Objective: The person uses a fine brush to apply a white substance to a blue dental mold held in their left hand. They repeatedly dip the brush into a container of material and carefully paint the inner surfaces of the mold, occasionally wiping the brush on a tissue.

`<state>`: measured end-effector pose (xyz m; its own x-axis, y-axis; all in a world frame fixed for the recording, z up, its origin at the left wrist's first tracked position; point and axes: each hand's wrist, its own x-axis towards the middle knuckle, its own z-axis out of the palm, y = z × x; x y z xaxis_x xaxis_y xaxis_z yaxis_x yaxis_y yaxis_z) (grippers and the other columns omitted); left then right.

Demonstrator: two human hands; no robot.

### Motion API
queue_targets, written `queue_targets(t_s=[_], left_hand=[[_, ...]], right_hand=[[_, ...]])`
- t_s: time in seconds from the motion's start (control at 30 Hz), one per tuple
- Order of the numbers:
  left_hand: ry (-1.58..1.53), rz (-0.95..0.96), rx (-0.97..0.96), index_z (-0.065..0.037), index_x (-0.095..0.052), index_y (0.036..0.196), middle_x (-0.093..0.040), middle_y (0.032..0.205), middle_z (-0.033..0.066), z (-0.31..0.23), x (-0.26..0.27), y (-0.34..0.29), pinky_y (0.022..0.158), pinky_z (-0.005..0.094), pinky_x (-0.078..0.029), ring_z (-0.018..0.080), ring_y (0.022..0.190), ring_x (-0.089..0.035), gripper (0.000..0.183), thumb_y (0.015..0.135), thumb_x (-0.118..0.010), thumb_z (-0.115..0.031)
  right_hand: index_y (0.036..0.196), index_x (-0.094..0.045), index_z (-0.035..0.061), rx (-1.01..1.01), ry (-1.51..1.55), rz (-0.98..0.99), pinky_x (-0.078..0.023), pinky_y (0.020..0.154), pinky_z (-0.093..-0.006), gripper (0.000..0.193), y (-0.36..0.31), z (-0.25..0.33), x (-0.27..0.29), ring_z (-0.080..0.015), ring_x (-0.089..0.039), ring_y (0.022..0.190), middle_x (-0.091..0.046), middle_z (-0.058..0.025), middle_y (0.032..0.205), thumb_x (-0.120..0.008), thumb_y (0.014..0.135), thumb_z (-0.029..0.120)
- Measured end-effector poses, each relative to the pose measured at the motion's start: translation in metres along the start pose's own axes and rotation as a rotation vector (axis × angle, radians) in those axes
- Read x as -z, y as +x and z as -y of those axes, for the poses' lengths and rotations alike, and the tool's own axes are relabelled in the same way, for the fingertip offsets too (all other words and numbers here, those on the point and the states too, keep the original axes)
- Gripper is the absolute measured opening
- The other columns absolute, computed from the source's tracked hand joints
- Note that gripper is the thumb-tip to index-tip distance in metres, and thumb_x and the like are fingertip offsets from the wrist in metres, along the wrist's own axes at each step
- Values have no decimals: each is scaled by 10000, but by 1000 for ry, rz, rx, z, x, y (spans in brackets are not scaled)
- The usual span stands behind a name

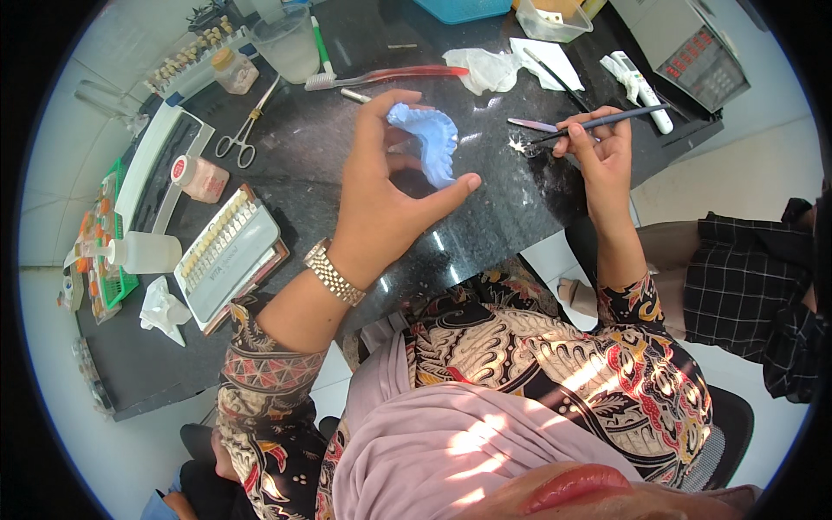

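My left hand (381, 186) is raised over the dark bench and grips a blue dental cast (431, 140) between thumb and fingers. The cast is curved, with tooth shapes along its edge and a small pale tooth-like patch on one side. Over to the right, my right hand (600, 165) pinches a thin brush (626, 116) with a dark handle. The brush tip points down at a small patch of white material (518, 145) on the bench; contact cannot be made out. Just behind that patch lies a slim pointed tool (533, 126).
Beyond my hands lie a red-handled toothbrush (399, 74), crumpled tissue (485, 71) and a clear cup (286, 50). To the left are scissor-handled forceps (237, 149), a pink-filled jar (201, 178), a tooth shade guide (230, 256) and a white bottle (147, 253). Another person in checked cloth (737, 277) is at right.
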<state>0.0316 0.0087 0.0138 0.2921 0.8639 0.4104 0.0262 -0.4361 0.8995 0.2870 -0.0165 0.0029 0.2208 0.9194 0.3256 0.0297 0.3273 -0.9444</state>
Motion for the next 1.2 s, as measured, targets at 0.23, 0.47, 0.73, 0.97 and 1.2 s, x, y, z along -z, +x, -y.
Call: queue_targets(t_s=[0.23,0.47,0.73,0.97,1.2], left_hand=[[-44,-19,-42,-78,-412,1235,-502,1140,111,-3,0,-1,706,283,-526,191,995,-553,764,606,-839,-156],[-38,-77,-101,-94,-437,1231,-490,1182,91,-4,1,1,709,293,-526,197,1028,-538,786,580,-861,-212],[-94,-76,-124,-95,-419,1232,-507,1171,96,-4,0,-1,727,304,-538,202,988,-586,783,593,-857,-210],[-138,-56,-95,-93,-408,1236,-502,1165,108,-5,1,-2,747,310,-540,192,1008,-576,788,594,-858,-174],[-142,-48,-80,-95,-396,1243,-488,1177,104,-4,2,-3,762,315,-534,200,1029,-565,798,596,-858,-170]], right_hand=[[1111,-327,83,-3,406,131,-540,815,-431,301,16,36,-30,-177,-588,816,-535,-178,1032,-510,890,-8],[1093,-308,104,217,433,490,-479,901,-542,357,45,33,-66,-158,-568,797,-517,-153,997,-510,855,-69],[1049,-251,128,105,511,496,-522,865,-430,380,34,21,-69,-148,-518,843,-488,-157,967,-507,845,-67],[1045,-225,138,192,410,531,-556,805,-417,395,29,20,-70,-160,-507,881,-460,-161,991,-497,848,-72],[1039,-213,148,171,447,500,-553,787,-529,402,27,20,-74,-170,-498,908,-446,-167,995,-483,848,-80]])
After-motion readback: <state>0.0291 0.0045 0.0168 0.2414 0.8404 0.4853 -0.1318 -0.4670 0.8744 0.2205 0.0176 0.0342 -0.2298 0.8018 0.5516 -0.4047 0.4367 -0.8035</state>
